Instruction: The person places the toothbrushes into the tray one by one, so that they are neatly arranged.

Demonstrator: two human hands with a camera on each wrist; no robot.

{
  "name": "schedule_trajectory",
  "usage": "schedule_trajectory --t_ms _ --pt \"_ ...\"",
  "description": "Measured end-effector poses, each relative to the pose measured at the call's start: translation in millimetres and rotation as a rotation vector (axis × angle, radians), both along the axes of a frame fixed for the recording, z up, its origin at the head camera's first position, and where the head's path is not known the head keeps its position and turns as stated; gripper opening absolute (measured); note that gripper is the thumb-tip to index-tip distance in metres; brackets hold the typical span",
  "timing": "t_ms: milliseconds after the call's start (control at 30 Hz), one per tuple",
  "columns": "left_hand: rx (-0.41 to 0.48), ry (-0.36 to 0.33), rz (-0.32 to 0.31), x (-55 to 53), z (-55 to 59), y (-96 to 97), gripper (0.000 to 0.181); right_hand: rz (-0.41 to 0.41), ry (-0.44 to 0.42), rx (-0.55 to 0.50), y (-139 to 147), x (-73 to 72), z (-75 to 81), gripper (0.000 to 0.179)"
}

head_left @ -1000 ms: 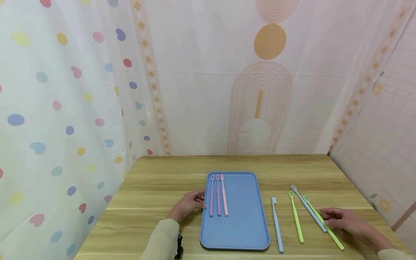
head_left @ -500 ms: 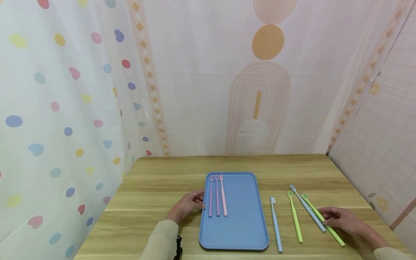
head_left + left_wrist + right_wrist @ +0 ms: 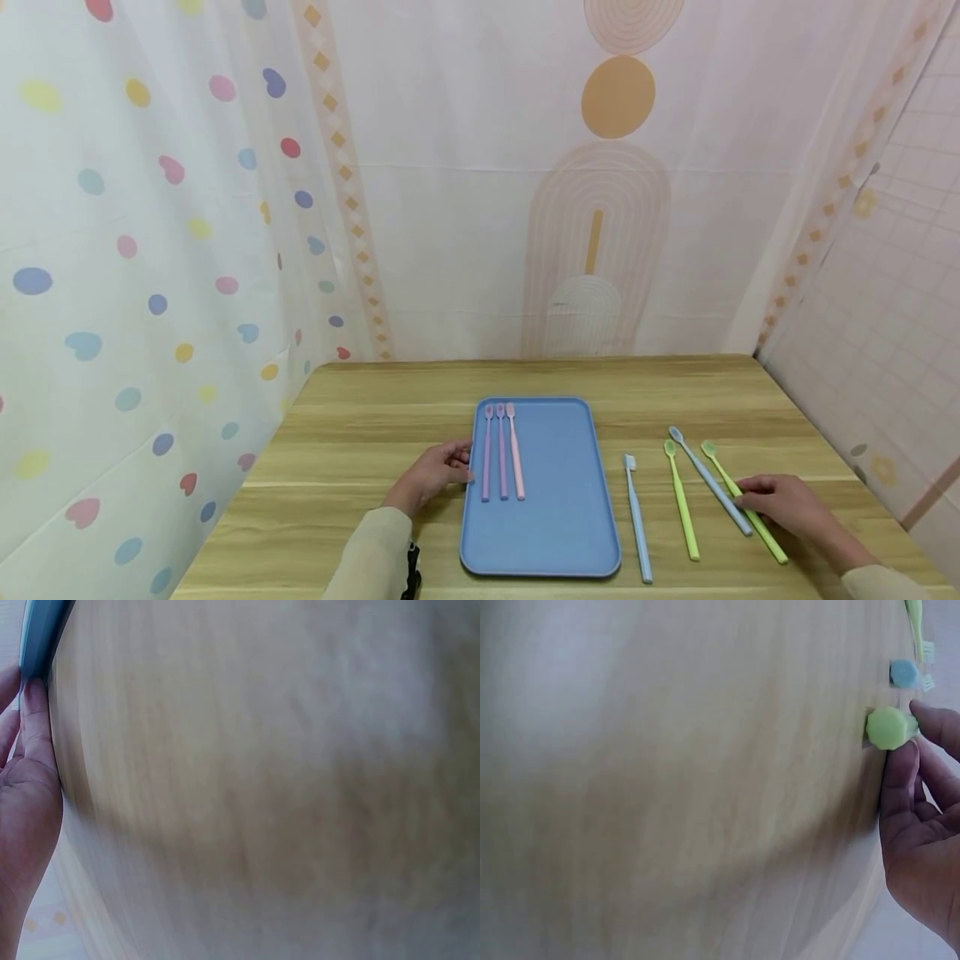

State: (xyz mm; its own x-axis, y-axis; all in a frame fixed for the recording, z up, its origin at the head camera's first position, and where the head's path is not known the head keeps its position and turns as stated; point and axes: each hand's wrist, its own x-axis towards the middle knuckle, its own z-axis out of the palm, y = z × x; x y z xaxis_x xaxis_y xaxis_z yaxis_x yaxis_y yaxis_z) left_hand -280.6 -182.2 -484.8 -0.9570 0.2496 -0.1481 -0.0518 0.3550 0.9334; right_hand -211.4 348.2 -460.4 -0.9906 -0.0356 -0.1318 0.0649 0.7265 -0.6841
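Note:
My left hand (image 3: 435, 473) holds the left rim of a blue tray (image 3: 555, 533), its fingertips at the edge. In the left wrist view the tray (image 3: 46, 634) shows as a blue edge at those fingers. On the tray lie two purple toothbrushes (image 3: 487, 458) and a pink toothbrush (image 3: 517, 458), side by side at the left. My right hand (image 3: 791, 507) pinches the handle of a green toothbrush (image 3: 771, 546) low over the table. In the right wrist view its round handle end (image 3: 887, 729) sits between thumb and finger.
Right of the tray lie a light blue toothbrush (image 3: 638, 525), another green toothbrush (image 3: 682, 508) and a second light blue toothbrush (image 3: 708, 475), slanted close beside the pinched one. The wooden table (image 3: 360, 417) meets patterned curtains (image 3: 450, 250) behind and at the sides.
My right hand has closed its fingers on the green toothbrush and shifted it slightly, its head now farther from the slanted blue one. The left hand stays at the tray.

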Motion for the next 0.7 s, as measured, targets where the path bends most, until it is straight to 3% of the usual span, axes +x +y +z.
schedule_trajectory --t_ms 300,567,700 --pt "0.005 0.003 -0.002 1.3 -0.1 -0.5 0.060 -0.083 0.047 -0.047 0 -3.0 0.8 0.037" --pt "0.013 0.003 0.002 2.0 -0.6 0.0 0.060 -0.125 0.013 -0.076 -6 -11.3 13.9 0.052" --pt "0.016 0.005 -0.003 1.2 -0.1 -0.7 0.060 -0.164 -0.011 -0.164 -15 -16.6 18.8 0.056"
